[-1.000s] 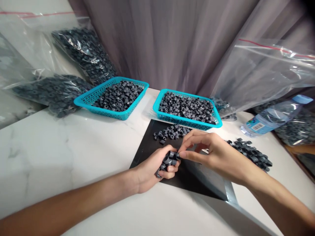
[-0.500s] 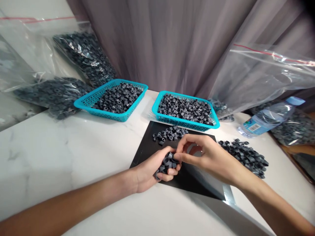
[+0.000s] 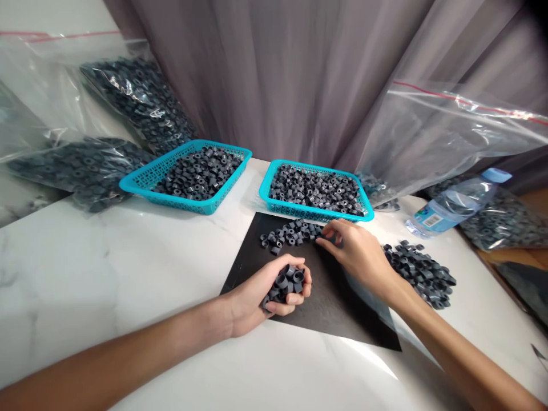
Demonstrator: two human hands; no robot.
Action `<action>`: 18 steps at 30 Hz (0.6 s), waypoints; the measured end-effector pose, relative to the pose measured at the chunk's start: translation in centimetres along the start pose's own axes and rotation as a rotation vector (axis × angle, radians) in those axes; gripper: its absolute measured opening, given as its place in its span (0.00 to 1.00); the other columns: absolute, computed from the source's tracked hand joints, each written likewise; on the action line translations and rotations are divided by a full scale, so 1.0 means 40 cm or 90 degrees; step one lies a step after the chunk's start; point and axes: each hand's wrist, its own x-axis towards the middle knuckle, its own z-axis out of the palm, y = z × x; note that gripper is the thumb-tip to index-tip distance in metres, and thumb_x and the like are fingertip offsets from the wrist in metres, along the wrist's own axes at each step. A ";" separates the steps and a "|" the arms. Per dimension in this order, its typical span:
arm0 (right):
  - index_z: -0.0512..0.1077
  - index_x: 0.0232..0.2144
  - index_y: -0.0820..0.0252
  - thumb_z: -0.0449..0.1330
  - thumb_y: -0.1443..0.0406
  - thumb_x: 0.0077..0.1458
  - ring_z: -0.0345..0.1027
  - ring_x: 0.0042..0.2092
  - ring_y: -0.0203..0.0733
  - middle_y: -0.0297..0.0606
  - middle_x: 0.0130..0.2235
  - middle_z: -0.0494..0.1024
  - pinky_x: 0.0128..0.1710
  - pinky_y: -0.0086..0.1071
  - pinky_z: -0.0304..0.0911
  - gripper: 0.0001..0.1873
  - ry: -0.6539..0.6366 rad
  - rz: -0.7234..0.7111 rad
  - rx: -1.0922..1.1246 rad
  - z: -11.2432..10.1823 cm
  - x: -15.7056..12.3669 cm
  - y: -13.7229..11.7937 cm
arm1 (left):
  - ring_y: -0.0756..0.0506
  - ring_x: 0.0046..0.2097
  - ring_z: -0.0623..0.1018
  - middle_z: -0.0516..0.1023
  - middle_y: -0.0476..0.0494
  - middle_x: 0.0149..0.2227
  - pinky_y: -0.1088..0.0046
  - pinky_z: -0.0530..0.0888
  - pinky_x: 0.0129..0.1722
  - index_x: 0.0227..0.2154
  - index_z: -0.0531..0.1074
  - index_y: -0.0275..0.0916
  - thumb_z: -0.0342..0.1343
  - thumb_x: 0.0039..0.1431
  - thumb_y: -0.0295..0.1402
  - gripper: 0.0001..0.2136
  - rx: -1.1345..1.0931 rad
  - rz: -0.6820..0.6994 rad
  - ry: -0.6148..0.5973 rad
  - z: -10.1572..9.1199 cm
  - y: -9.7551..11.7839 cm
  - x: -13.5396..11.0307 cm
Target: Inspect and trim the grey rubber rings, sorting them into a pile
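My left hand is cupped, palm up, around a handful of small dark grey plastic caps, round and hollow. It hovers over the front left part of a black sheet on the table. Farther back, my right hand is at the right end of a loose group of the same caps lying on the sheet. Its thumb and fingers are closed around a dark grey piece, apparently one cap, mostly hidden by the fingers.
Two blue baskets full of caps stand at the back. A heap of caps lies right of the sheet, near a water bottle. Clear zip bags of caps lean at the left; another bag stands at the right.
My right hand has moved away from the caps in my left hand, back and right to the group on the sheet. My left hand keeps its handful. The view has shifted slightly.
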 end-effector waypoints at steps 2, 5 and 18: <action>0.73 0.36 0.56 0.59 0.62 0.61 0.71 0.36 0.43 0.37 0.37 0.79 0.30 0.32 0.55 0.05 -0.004 0.001 -0.013 0.008 -0.002 -0.010 | 0.58 0.19 0.61 0.68 0.49 0.26 0.85 0.47 0.13 0.28 0.70 0.33 0.52 0.62 0.36 0.12 -0.002 -0.002 0.007 0.000 0.000 -0.001; 0.72 0.36 0.57 0.58 0.66 0.61 0.71 0.38 0.44 0.37 0.38 0.79 0.30 0.32 0.54 0.03 -0.009 0.006 -0.019 0.003 0.000 -0.015 | 0.59 0.19 0.59 0.67 0.50 0.25 0.85 0.47 0.13 0.28 0.70 0.33 0.52 0.63 0.36 0.12 -0.005 -0.004 0.015 0.001 0.002 -0.002; 0.74 0.40 0.54 0.60 0.67 0.63 0.72 0.41 0.40 0.37 0.41 0.77 0.39 0.32 0.66 0.04 -0.114 -0.218 0.261 -0.143 -0.078 -0.177 | 0.58 0.19 0.59 0.62 0.53 0.21 0.87 0.47 0.14 0.25 0.68 0.34 0.53 0.61 0.33 0.10 -0.088 0.058 0.030 -0.007 -0.015 0.000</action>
